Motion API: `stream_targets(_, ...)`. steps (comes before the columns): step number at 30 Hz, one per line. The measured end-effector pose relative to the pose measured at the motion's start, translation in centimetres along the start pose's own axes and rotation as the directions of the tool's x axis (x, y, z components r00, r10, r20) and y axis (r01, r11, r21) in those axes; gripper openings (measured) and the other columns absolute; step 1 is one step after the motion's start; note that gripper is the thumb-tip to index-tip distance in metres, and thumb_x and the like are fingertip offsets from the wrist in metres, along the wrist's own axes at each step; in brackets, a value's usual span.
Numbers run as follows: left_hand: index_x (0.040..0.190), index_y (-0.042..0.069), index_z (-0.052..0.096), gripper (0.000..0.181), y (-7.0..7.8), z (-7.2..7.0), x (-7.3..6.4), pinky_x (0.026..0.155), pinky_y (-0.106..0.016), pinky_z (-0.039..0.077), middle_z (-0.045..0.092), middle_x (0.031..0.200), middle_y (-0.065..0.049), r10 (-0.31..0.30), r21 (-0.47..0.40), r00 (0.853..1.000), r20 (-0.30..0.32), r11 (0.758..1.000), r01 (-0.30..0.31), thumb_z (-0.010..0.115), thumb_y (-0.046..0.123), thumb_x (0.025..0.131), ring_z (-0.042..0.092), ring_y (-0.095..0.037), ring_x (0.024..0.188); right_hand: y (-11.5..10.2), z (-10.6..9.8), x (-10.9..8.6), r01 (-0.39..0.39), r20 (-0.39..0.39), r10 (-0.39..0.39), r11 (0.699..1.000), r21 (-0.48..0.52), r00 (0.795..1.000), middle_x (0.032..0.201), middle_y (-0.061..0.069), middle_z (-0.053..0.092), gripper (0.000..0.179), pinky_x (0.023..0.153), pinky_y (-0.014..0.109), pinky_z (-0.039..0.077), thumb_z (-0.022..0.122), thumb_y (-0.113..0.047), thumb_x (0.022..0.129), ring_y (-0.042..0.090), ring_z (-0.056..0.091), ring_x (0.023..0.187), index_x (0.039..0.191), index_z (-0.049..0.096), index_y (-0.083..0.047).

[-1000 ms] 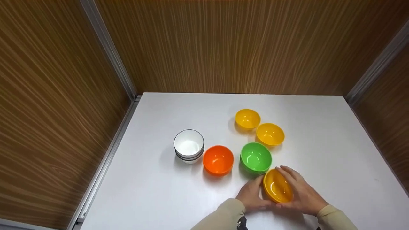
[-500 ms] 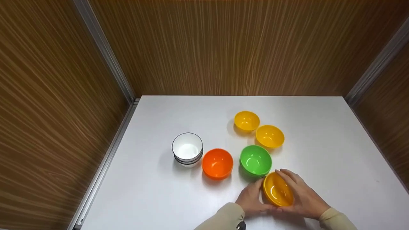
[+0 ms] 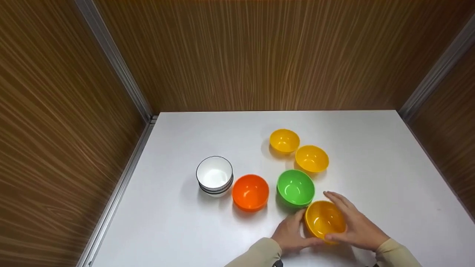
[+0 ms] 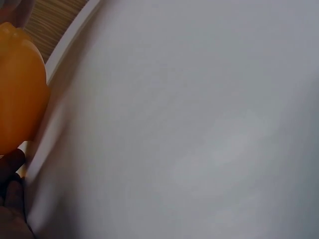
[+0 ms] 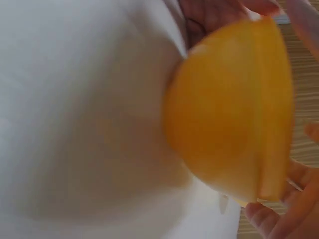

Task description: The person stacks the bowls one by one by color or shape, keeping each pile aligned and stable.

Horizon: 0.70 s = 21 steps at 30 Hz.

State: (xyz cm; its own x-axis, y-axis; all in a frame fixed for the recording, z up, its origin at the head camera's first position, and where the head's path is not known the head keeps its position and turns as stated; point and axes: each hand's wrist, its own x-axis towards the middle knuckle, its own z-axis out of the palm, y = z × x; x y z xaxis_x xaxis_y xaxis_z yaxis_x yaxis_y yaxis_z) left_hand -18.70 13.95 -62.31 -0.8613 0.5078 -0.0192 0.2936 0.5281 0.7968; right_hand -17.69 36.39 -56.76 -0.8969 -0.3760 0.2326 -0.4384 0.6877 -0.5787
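Note:
At the front of the table, a nested stack of yellow bowls stands between my two hands, its doubled rim showing. My left hand grips the left side, thumb along the near side and fingers at the far-left wall. My right hand is spread at the right, with its thumb over the near rim and its fingers off the far edge. In the right wrist view the stack's outer wall shows side-on, with fingertips right by the rim. The left wrist view catches only part of an orange-yellow bowl.
Green bowls, nested, stand just behind the yellow stack. An orange bowl and a stack of white dark-rimmed bowls are to the left. Two yellow bowls sit farther back. Wood-grain panels enclose the white table.
The yellow stack has tipped back from a steep tilt to nearly level. My right fingers have lifted away from its far rim, while my left hand keeps its grip.

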Motion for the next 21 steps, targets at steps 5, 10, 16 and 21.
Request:
stream_targets(5,0.147,0.021,0.036,0.089,0.0,0.1,-0.1,0.107,-0.032,0.038,0.046,0.143,0.005,-0.009,-0.021,1.0,-0.007,1.0,0.009,0.063,0.07,0.077,0.046,-0.011,0.127,0.9,-3.4,2.2,-0.123,-0.006,0.124,0.989,0.077,0.992,0.138,0.014,0.05,0.074,0.093,0.06,0.045,0.072,-0.028,0.087,0.031,0.054,0.117,0.149,0.034,-0.011)
stream_targets(10,0.145,0.021,0.038,0.087,-0.1,0.1,0.0,0.106,-0.03,0.039,0.048,0.141,0.005,-0.003,-0.018,1.0,-0.02,1.0,0.002,0.065,0.067,0.077,0.047,-0.01,0.124,2.2,-7.0,5.0,-0.285,0.026,0.284,0.956,0.077,0.959,0.125,0.02,0.059,0.061,0.09,0.05,0.051,0.054,-0.04,0.097,0.034,0.059,0.108,0.144,0.04,-0.003)
stream_targets(16,0.145,0.022,0.038,0.09,-0.1,0.1,0.0,0.106,-0.03,0.039,0.048,0.141,0.006,-0.003,-0.007,1.0,-0.021,1.0,0.003,0.068,0.068,0.074,0.047,-0.01,0.125,4.1,-8.6,7.8,-0.398,0.078,0.4,0.917,-0.03,0.913,0.124,0.028,0.057,0.075,0.089,0.057,0.049,0.047,-0.056,0.095,0.041,0.056,0.109,0.143,0.039,0.002)
stream_targets(21,0.145,0.023,0.038,0.09,0.0,-0.1,0.0,0.107,-0.031,0.038,0.047,0.142,0.007,-0.004,-0.003,1.0,-0.012,1.0,0.004,0.067,0.068,0.074,0.046,-0.01,0.126,5.4,-8.0,10.0,-0.438,0.119,0.45,0.892,-0.111,0.885,0.124,0.03,0.056,0.085,0.092,0.059,0.047,0.046,-0.064,0.091,0.043,0.056,0.11,0.142,0.038,0.004)
